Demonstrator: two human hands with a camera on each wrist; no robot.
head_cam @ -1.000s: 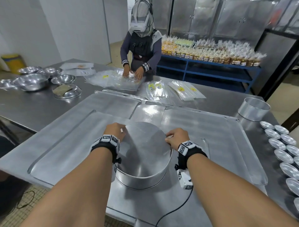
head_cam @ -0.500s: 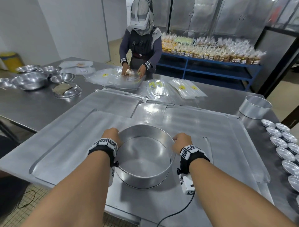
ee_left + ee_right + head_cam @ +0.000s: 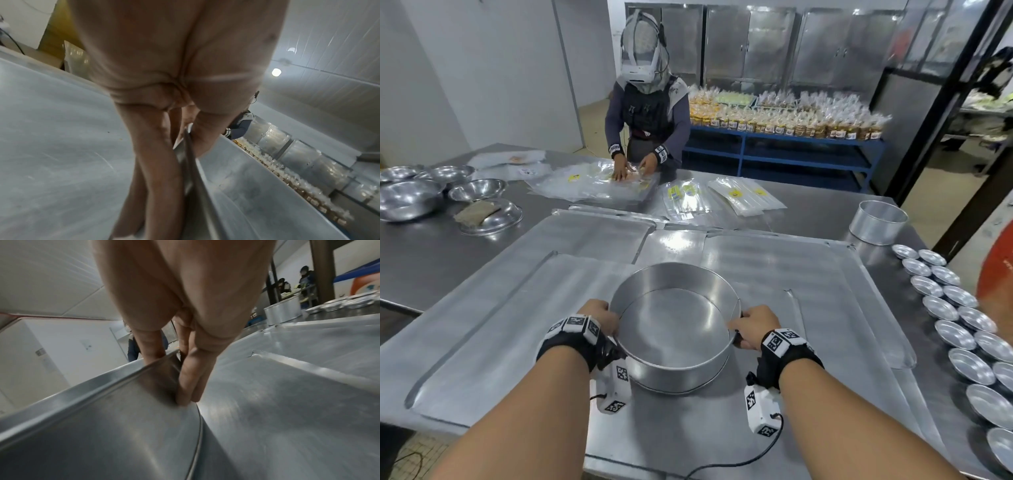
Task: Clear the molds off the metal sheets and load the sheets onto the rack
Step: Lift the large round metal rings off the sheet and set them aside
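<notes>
A large round metal mold (image 3: pixel 674 329) stands mouth-up on the near metal sheet (image 3: pixel 517 329). My left hand (image 3: pixel 602 317) pinches its left rim, thumb inside and fingers down the outer wall; the left wrist view shows the rim (image 3: pixel 191 155) between them. My right hand (image 3: pixel 751 323) pinches the right rim the same way, as the right wrist view shows on the mold wall (image 3: pixel 123 418). Several flat sheets (image 3: pixel 774 260) overlap under and beyond the mold.
A second round mold (image 3: pixel 878 222) stands at the table's far right. Rows of small fluted tins (image 3: pixel 959 329) line the right edge. Steel bowls (image 3: pixel 410 198) sit far left. Across the table a person (image 3: pixel 647 113) handles plastic bags (image 3: pixel 599 181).
The mold was bottom-up a second ago; both hands have turned it over, and it now stands mouth-up in the same place with each hand on its rim.
</notes>
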